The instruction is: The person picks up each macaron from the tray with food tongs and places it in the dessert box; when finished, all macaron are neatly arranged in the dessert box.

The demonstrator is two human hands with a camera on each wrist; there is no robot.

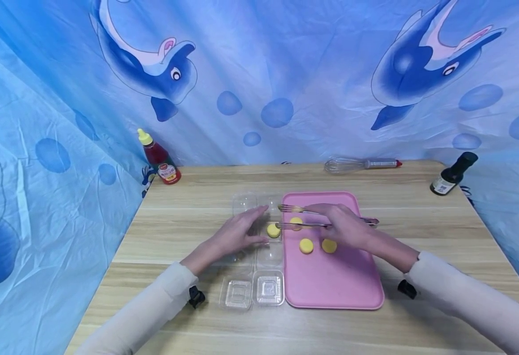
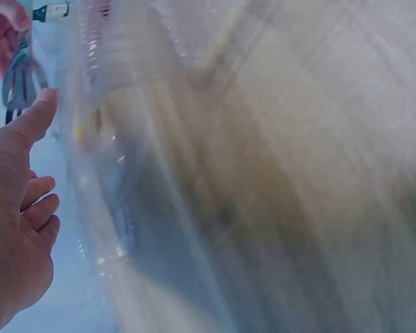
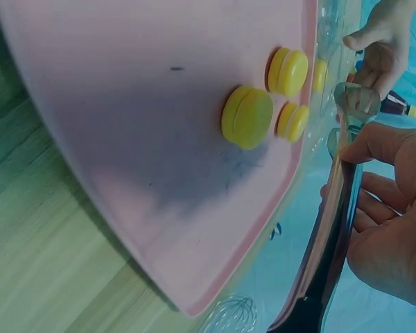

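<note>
My right hand (image 1: 345, 224) grips metal food tongs (image 1: 309, 226), whose two arms stand apart and point left across the pink tray (image 1: 334, 286). Three yellow macarons (image 1: 306, 246) lie on that tray, clearly seen in the right wrist view as macarons (image 3: 247, 116) with a pale filling. Another yellow macaron (image 1: 273, 230) sits in a clear plastic box, just left of the tray and close to a tong tip. Over the clear boxes is my left hand (image 1: 232, 235), thumb and fingers spread apart, holding nothing. The left wrist view shows this hand (image 2: 21, 201) beside blurred plastic.
Clear plastic boxes (image 1: 269, 288) stand in two columns left of the tray. A whisk (image 1: 361, 164) lies at the table's back edge. A red sauce bottle (image 1: 161, 160) is at back left, a dark bottle (image 1: 453, 175) at back right. Blue dolphin-print curtains surround the wooden table (image 1: 153, 246).
</note>
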